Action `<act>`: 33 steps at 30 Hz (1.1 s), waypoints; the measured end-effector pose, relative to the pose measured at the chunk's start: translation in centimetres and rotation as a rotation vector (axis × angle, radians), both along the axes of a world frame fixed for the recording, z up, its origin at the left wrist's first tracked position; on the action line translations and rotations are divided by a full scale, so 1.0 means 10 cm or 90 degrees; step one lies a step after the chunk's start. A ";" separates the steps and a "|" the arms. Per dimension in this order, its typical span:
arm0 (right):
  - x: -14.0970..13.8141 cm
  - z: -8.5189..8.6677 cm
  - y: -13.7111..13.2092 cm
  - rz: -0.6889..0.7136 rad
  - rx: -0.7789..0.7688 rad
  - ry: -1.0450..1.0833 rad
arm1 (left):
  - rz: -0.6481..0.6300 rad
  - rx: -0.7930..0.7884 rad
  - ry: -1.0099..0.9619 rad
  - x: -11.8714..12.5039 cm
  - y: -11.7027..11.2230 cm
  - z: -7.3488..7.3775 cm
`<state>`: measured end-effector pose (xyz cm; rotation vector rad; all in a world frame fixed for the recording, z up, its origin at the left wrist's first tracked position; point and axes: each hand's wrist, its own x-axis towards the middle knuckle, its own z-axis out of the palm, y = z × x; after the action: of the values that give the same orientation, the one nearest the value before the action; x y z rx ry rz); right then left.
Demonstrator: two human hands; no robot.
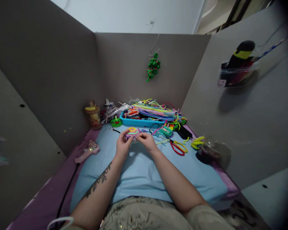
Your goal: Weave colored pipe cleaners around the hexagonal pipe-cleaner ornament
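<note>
A small round piece of coiled pipe cleaners [132, 131], banded in yellow, pink, green and purple, is held up over the light blue cloth. My left hand [123, 144] is closed around its left side, thumb in front. At its lower right edge, my right hand [147, 141] pinches with thumb and fingers. A magenta strand end sticks out near the right fingertips; whether they hold that strand or the rim is too small to tell. Right of my hands lie a teal pipe-cleaner piece [166, 131] and scissors [178, 148] with one red and one yellow handle.
A blue tray [144, 122] piled with pipe cleaners [156, 110] stands at the back. A pink glue gun [88, 153] lies left, its cord running forward. A green figure [116, 121] sits by the tray. At right stands a clear-topped container [212, 151]. Grey panels enclose the table.
</note>
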<state>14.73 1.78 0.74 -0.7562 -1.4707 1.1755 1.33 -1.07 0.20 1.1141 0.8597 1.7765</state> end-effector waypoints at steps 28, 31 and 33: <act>0.00 -0.04 0.01 -0.032 -0.030 0.001 | -0.026 -0.050 -0.055 0.01 -0.02 0.03; 0.00 -0.03 0.01 -0.024 -0.025 0.001 | -0.033 -0.055 -0.053 0.01 -0.02 0.02; -0.01 -0.02 0.01 -0.014 -0.030 0.014 | -0.037 -0.056 -0.057 0.00 -0.02 0.01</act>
<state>14.64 1.84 0.51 -0.7864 -1.4176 1.2017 1.33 -1.22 0.33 0.9856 0.8357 1.7115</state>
